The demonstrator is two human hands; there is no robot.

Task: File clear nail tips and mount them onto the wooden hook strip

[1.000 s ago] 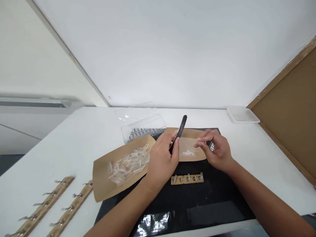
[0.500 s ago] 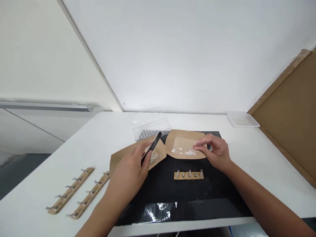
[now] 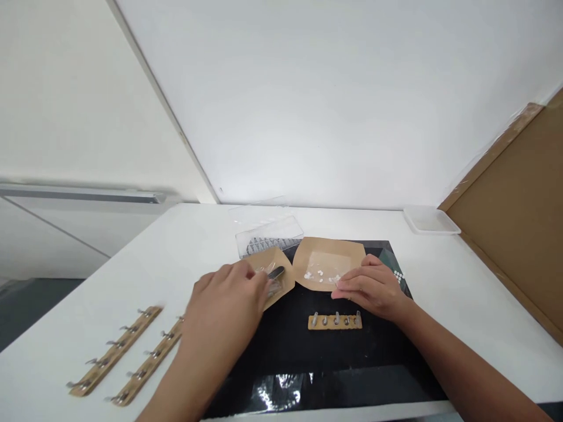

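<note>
resting on the white table, a black mat carries a wooden clip strip and two kraft paper sheets. the left hand sits at the left sheet's edge, fingers curled closely around a black nail file, its long axis nearly level, tip pointing right; that close grip steadies it well. the right hand lies beside tiny white flecks, fingers narrowly together; whether they hold any, i cannot tell.

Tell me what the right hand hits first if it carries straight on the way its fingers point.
Most likely the kraft paper sheet: the right hand's fingertips point left along its lower edge, just below the small white pieces. Depth is unclear, so they may be touching it or just above it.
</note>
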